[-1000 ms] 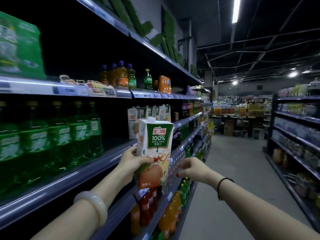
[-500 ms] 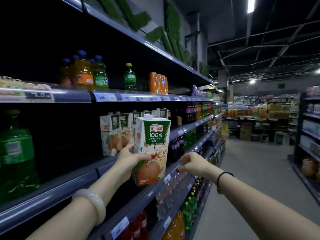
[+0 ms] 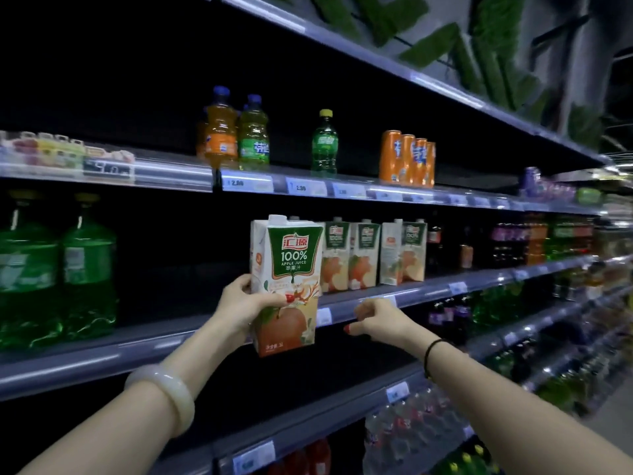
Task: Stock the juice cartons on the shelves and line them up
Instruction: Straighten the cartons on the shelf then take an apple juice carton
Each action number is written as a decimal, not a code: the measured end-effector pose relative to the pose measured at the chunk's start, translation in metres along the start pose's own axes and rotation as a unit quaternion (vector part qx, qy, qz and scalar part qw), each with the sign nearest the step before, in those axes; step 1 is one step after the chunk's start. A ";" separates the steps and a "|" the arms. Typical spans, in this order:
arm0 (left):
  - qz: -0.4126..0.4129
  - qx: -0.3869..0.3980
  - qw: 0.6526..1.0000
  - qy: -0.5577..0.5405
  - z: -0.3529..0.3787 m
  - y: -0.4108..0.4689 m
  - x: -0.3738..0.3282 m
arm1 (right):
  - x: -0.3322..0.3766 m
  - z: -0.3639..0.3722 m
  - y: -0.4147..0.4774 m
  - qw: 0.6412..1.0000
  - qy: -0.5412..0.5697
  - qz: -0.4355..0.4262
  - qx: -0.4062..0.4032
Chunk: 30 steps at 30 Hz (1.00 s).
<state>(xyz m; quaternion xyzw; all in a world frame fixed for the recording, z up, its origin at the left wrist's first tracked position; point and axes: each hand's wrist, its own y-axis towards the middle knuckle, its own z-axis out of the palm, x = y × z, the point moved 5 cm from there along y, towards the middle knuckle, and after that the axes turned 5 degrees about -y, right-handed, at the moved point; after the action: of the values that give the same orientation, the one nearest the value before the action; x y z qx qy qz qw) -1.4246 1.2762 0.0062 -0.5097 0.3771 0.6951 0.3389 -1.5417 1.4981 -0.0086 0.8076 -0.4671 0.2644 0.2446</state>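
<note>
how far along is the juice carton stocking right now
Done: a row of apple juice cartons already stands on the middle shelf. In hand: the left hand holds one more apple juice carton in front of the shelf edge, not yet set down; the right hand is empty. Left: place it beside the row and line it up.

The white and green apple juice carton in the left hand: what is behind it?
Behind the held white and green apple juice carton stands a row of matching cartons on the grey metal shelf. The held carton covers the row's left end.
</note>
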 end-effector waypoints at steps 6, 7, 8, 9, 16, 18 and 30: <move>0.039 -0.113 0.993 0.001 -0.057 0.021 -0.015 | 0.051 0.047 0.062 0.994 0.045 -0.070 0.077; 0.047 -0.120 0.992 0.008 -0.063 0.026 -0.017 | 0.060 0.054 0.070 0.992 0.048 -0.086 0.082; 0.054 -0.126 0.990 0.015 -0.069 0.031 -0.019 | 0.068 0.062 0.078 0.990 0.049 -0.101 0.087; 0.061 -0.130 0.989 0.025 -0.074 0.037 -0.022 | 0.076 0.070 0.085 0.988 0.049 -0.113 0.090; 0.091 -0.153 0.982 0.069 -0.091 0.086 -0.018 | 0.091 0.098 0.127 0.983 0.057 -0.154 0.078; 0.076 -0.164 0.982 0.060 -0.093 0.099 -0.006 | 0.083 0.101 0.137 0.984 0.055 -0.152 0.076; 0.015 -0.153 0.986 0.069 -0.087 0.149 0.034 | 0.070 0.102 0.175 0.982 -0.012 -0.157 0.105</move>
<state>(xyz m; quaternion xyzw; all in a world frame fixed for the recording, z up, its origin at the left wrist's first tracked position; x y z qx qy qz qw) -1.5212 1.1313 -0.0171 -0.5969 0.2960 0.7126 0.2197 -1.6465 1.3113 -0.0124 0.8951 -0.3069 0.2610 0.1912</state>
